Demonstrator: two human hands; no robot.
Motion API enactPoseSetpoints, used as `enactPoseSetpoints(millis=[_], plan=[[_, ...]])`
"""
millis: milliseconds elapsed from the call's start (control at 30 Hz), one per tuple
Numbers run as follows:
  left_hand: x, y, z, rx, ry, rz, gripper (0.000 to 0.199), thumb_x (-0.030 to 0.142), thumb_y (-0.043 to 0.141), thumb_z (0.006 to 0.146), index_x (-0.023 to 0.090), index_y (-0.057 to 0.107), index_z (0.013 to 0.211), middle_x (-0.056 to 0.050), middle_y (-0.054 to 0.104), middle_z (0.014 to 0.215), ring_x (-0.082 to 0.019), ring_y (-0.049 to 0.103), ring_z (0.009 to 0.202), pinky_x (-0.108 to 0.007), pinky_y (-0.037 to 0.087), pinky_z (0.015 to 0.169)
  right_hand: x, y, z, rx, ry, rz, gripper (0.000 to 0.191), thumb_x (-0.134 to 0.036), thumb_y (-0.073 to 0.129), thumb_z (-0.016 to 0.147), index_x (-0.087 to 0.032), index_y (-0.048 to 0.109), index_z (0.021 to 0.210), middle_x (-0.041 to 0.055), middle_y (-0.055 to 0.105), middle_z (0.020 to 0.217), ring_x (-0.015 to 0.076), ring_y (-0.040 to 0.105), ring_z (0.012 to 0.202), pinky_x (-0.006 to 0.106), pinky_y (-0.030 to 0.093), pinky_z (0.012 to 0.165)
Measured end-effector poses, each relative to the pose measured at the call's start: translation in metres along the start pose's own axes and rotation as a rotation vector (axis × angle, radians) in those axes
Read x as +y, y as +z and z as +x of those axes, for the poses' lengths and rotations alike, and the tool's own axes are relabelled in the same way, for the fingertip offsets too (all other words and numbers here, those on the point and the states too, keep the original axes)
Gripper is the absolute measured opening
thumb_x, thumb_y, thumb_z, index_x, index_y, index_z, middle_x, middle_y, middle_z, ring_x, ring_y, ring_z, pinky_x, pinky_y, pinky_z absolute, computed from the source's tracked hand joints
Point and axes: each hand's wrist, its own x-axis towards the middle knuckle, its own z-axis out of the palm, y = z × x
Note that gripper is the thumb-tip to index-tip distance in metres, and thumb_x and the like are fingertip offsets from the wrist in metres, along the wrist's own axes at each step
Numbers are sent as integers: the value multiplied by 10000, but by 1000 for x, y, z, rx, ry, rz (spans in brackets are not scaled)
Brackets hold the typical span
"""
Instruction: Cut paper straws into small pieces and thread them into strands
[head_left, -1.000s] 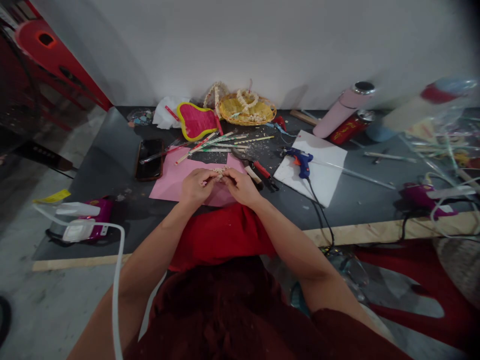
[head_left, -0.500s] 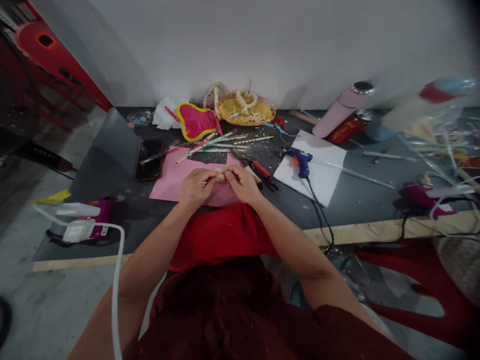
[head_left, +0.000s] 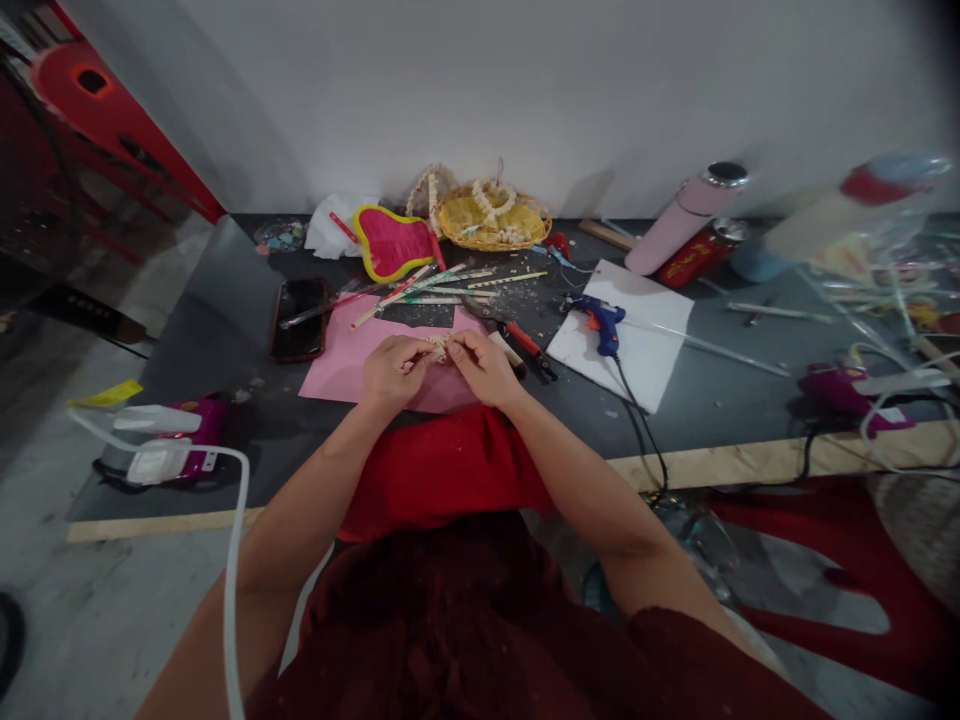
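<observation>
Between my fingertips is a small cream-coloured beaded-looking piece, partly covered by the fingers, so its full shape cannot be made out. My left hand pinches it from the left. From the other side my right hand pinches it too, thumb and fingers closed. Both hands are over a pink sheet of paper on the dark grey table. Just beyond them lie several patterned paper sticks and red-handled pliers. A short tan roll sits beside my right hand.
A blue glue gun rests on a white board, its cord hanging over the table edge. Behind stand a yellow basket, a pink bottle and a red can. To the left are a phone and a purple power strip.
Both hands stay in nearly the same place, with only slight finger shifts around the cream-coloured piece. Everything else on the table is unchanged.
</observation>
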Motion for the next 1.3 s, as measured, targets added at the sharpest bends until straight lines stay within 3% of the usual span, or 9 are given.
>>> enactPoseSetpoints(millis=[467,933,1300], plan=[[-4,1,0,6,61,-21,105,231,623,859,223,724,889,-28,755,845,-167,659,785,-308,520,741,0,3,-1,-68,-9,133,285,-450,403,967,-210,516,863,6,554,772,140,501,685,287,408,670],[-2,0,-1,17,36,-20,111,268,623,867,231,725,892,-28,746,826,-163,658,788,-309,523,755,-2,1,-1,-101,15,203,202,-403,497,914,-207,545,927,15,590,813,134,530,706,275,427,647],[-5,1,0,-1,86,-19,115,238,620,860,234,731,888,-27,754,853,-180,661,805,-323,519,766,1,2,-1,-80,-27,115,146,-335,477,911,-208,546,897,12,591,813,142,526,729,286,427,695]])
